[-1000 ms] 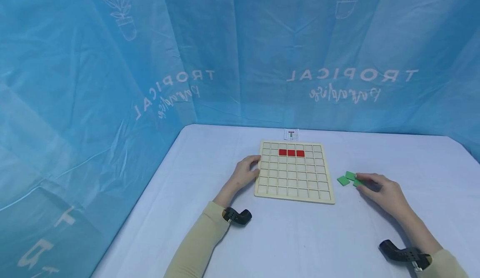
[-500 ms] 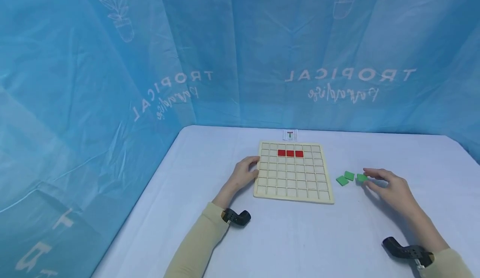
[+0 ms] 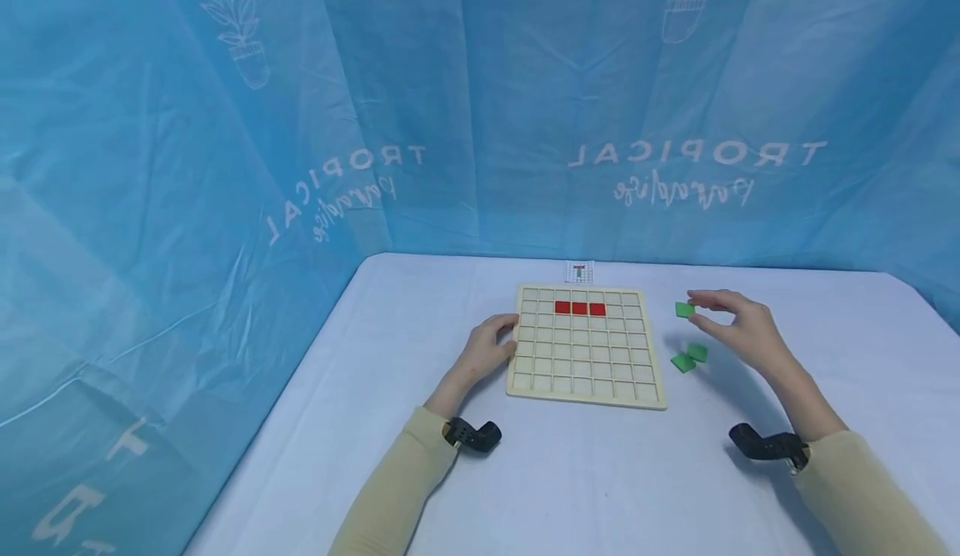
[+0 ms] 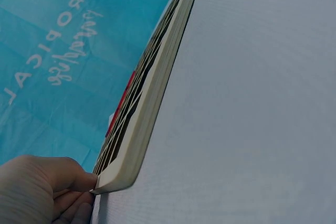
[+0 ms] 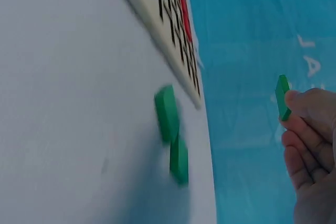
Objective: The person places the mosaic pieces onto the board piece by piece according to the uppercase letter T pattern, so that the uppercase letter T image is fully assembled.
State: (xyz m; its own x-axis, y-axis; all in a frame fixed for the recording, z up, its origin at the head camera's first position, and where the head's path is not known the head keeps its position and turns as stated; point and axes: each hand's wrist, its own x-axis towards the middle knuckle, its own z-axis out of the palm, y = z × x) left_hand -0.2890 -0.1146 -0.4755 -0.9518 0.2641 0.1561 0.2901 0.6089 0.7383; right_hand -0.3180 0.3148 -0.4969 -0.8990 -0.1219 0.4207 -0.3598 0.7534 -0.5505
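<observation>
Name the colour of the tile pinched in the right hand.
Green; the tile in the right hand shows best in the right wrist view.

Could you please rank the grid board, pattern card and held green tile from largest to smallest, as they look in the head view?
1. Grid board
2. Pattern card
3. Held green tile, pinched by the right hand

Blue curtain (image 3: 525,81) behind white table (image 3: 585,489), also along left; bears mirrored lettering (image 3: 697,152), potted-plant drawings (image 3: 683,18).
</observation>
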